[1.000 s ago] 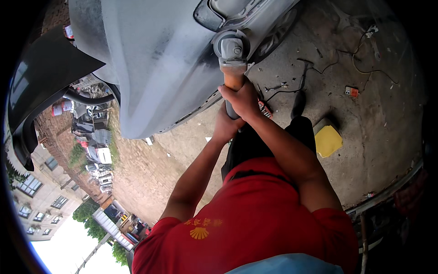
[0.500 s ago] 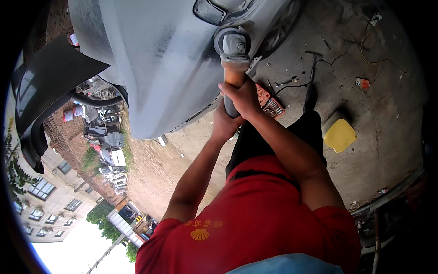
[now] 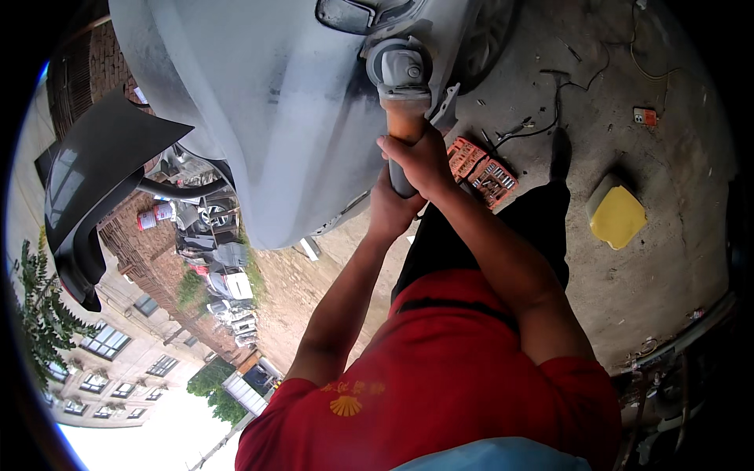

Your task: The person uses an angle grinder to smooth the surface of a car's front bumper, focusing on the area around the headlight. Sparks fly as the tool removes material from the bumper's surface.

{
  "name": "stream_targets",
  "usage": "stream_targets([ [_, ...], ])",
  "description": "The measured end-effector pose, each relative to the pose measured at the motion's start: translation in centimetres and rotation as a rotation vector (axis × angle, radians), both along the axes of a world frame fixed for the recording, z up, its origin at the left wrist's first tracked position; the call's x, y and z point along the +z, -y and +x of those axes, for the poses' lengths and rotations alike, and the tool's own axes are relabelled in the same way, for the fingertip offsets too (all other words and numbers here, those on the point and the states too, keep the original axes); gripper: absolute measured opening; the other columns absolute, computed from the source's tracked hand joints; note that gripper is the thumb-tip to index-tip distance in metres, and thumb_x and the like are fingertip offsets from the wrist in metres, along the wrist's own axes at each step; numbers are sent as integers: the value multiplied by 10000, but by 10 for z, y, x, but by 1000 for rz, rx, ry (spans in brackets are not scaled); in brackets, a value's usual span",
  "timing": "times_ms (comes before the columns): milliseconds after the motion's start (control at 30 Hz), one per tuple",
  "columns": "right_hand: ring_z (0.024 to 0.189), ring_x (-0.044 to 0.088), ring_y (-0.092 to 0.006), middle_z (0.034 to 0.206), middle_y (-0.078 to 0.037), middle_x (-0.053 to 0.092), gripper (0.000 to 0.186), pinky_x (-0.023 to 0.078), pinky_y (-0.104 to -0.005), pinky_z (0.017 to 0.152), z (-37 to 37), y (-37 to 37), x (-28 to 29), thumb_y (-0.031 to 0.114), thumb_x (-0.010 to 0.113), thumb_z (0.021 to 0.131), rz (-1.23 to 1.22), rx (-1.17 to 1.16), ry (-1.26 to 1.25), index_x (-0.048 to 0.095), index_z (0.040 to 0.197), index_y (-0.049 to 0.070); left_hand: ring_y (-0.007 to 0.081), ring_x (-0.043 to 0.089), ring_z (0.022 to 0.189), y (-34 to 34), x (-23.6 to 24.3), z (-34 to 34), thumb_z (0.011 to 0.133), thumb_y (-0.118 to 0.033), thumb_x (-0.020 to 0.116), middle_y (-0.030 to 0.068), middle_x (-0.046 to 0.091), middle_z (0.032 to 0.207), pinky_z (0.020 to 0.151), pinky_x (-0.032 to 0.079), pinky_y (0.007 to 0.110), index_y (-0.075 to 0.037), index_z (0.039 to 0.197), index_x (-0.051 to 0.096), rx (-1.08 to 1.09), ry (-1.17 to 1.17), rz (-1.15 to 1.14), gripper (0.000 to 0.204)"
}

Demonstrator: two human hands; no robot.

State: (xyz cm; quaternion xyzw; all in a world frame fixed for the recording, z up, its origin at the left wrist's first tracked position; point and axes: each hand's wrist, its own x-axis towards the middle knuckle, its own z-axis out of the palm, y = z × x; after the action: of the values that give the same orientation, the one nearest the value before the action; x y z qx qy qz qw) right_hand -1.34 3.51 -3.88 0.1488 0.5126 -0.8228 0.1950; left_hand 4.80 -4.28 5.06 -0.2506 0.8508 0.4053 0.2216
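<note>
An angle grinder [image 3: 406, 118] with a grey head and orange body lies with its disc end against a grey car body panel [image 3: 259, 118], just below a recessed lamp opening. My right hand [image 3: 419, 161] wraps round the orange body, thumb across it. Below it, my left hand [image 3: 390, 206] grips the darker rear end of the grinder. The disc's contact with the panel is hidden under the head.
A detached dark panel [image 3: 110, 149] hangs at the left, above piled scrap parts [image 3: 232, 286]. On the concrete right are an open orange socket set [image 3: 491, 180], cables [image 3: 581, 86], a yellow pad [image 3: 616, 216] and my shoe [image 3: 560, 153]. A car wheel [image 3: 483, 43] sits behind the panel.
Both hands and the grinder have shifted slightly upward along the panel. The floor and background sit further right in view, and more of the orange socket set shows beside my right hand.
</note>
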Motion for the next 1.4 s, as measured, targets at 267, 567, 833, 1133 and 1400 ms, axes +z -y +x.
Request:
stream_targets([
  [267,770,734,-154,843,-56,748,281,579,-351,734,-25,-14,8,232,858,924,-162,-5,53,715,1005,4,265,797,873,3,-15,-17,816,-277,947,191,803,1024,764,627,413,57,1315,622,-43,-64,-20,683],
  [567,789,739,-153,877,-50,744,276,586,-350,746,-27,-11,3,232,845,945,-98,-3,-45,707,1023,7,253,792,902,-1,-12,-18,813,-278,948,192,799,1019,792,624,413,58,1299,623,-51,-123,-79,674],
  [833,792,739,-156,896,-53,741,284,586,-346,753,-17,-5,0,232,854,936,-127,-35,0,706,1023,6,245,789,960,8,-18,-13,811,-285,945,181,802,1072,841,622,402,82,1348,626,-88,-75,-112,725],
  [1133,793,742,-158,894,-52,740,287,587,-343,746,-20,-9,0,225,857,922,-216,10,50,713,1025,-1,260,800,965,7,-18,-11,800,-290,955,196,807,1068,843,622,415,71,1328,635,-85,-89,-132,715],
  [1400,799,749,-168,878,-57,740,278,593,-352,759,-22,-9,8,227,854,918,-283,0,102,718,1002,-1,260,804,976,-1,0,-19,793,-313,962,193,807,1066,857,619,424,77,1331,634,-59,-3,-164,741],
])
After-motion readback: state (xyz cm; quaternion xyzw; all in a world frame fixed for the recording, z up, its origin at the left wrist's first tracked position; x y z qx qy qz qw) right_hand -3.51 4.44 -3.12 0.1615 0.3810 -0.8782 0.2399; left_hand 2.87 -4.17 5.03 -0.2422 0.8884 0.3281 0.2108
